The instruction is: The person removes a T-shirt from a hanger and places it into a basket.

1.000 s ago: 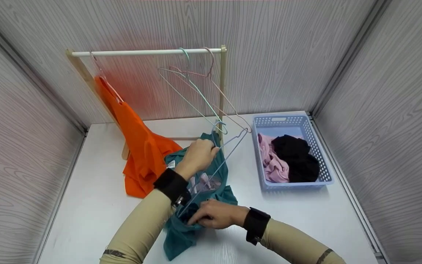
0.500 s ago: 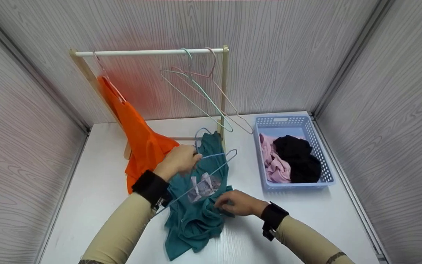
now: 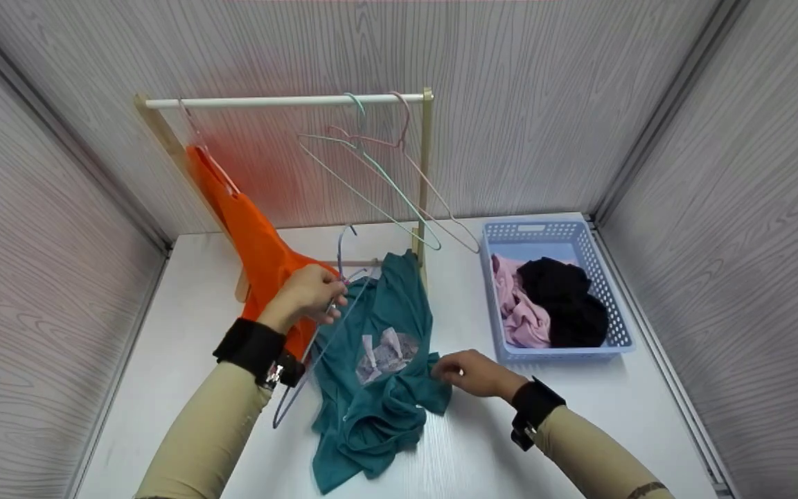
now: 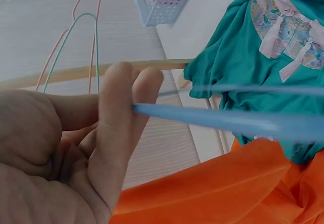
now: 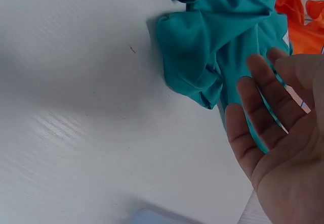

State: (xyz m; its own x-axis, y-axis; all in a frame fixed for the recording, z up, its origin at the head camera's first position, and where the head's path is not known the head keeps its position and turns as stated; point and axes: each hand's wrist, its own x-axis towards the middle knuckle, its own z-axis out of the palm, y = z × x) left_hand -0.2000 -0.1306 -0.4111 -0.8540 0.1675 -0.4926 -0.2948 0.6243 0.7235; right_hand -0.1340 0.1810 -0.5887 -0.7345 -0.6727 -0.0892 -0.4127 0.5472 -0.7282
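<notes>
A teal T-shirt (image 3: pixel 371 367) with a pale print lies crumpled on the white table (image 3: pixel 184 388). My left hand (image 3: pixel 309 294) grips a blue wire hanger (image 3: pixel 316 346) near its hook, held to the left of the shirt beside the orange garment (image 3: pixel 260 263). The left wrist view shows my fingers (image 4: pixel 121 128) curled round the blue hanger (image 4: pixel 228 123). My right hand (image 3: pixel 468 373) hovers at the teal T-shirt's right edge, and in the right wrist view its fingers (image 5: pixel 263 113) are spread and hold nothing, with the teal T-shirt (image 5: pixel 223 37) just beyond them.
A wooden rack with a white rail (image 3: pixel 281 101) stands at the back, carrying the orange garment and two bare wire hangers (image 3: pixel 385 187). A blue basket (image 3: pixel 607 291) with pink and black clothes sits at the right. Grey panelled walls enclose the table.
My left hand has drawn the blue hanger out of the teal shirt and off to the left. My right hand has let go of the shirt's hem and moved right, opening.
</notes>
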